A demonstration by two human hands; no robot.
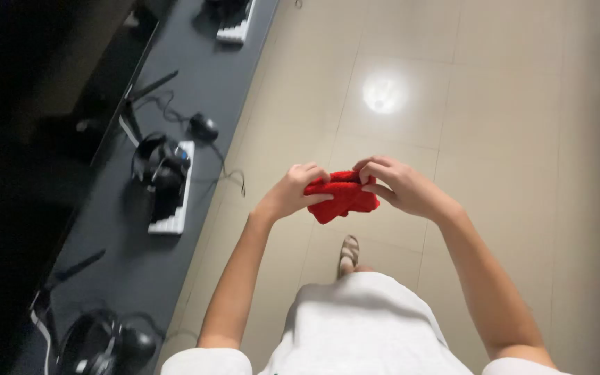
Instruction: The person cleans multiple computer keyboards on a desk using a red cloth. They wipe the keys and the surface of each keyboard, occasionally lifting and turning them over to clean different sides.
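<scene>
Above the tiled floor: a red cloth (342,196) is held bunched at waist height, right of the dark desk (140,229).
Left hand (293,194): curled around the cloth's left end, thumb laid across it.
Right hand (397,186): fingertips pinched on the cloth's upper right edge.
Step in hand: judged to be folding or gathering of the cloth.
Next move: a firm pinch is called for on both ends so that the bundle is kept from slipping.
Desk: keyboard (171,191), mouse (204,126) and headphones (98,344) are laid left of the cloth.

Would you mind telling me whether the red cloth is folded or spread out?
Folded: the red cloth is a small bunched bundle, pinched between the left hand and right hand, with no flat open sheet showing.
</scene>
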